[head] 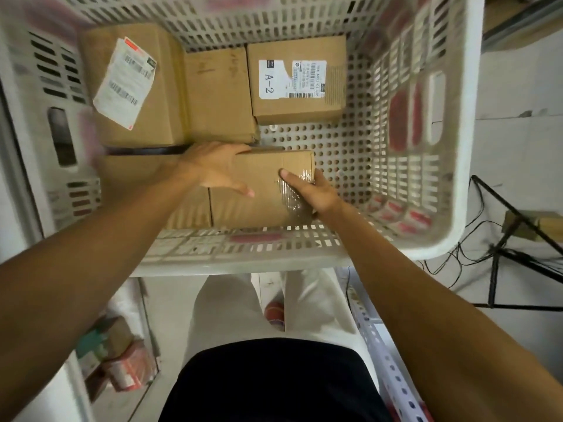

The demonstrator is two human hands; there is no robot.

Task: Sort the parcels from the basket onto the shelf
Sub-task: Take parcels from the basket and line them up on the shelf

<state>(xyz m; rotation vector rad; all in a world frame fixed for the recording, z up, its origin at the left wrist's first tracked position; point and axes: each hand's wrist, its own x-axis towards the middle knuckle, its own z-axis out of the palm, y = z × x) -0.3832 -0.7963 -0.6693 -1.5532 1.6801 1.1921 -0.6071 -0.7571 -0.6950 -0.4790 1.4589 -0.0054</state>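
The left hand [216, 167] lies on top of a plain brown cardboard box [259, 208], its fingers hooked over the box's far edge and its thumb spread out across the top. The right hand [310, 193] grips the same box at its right end, thumb pressed on top and fingers wrapped round the side. The box sits inside a white perforated plastic basket [469, 147], at the near wall.

To the right of the right hand the basket floor lies bare as far as the right wall. Just beyond the left hand's fingertips a plain unlabelled brown carton [216, 92] stands close to the held box's far edge, with only a narrow gap. Left of the left hand, under the forearm, another brown carton [131, 175] sits right beside the held box. Farther out to the left stands a tall brown carton with a loose white barcode label [137, 86]. Beyond the right hand is a brown carton labelled "A-2" [295, 77], against the far wall.

The held box is unlabelled on top. Clear, wrinkled tape runs across its right part under the right thumb, and a flap seam is visible near that end.
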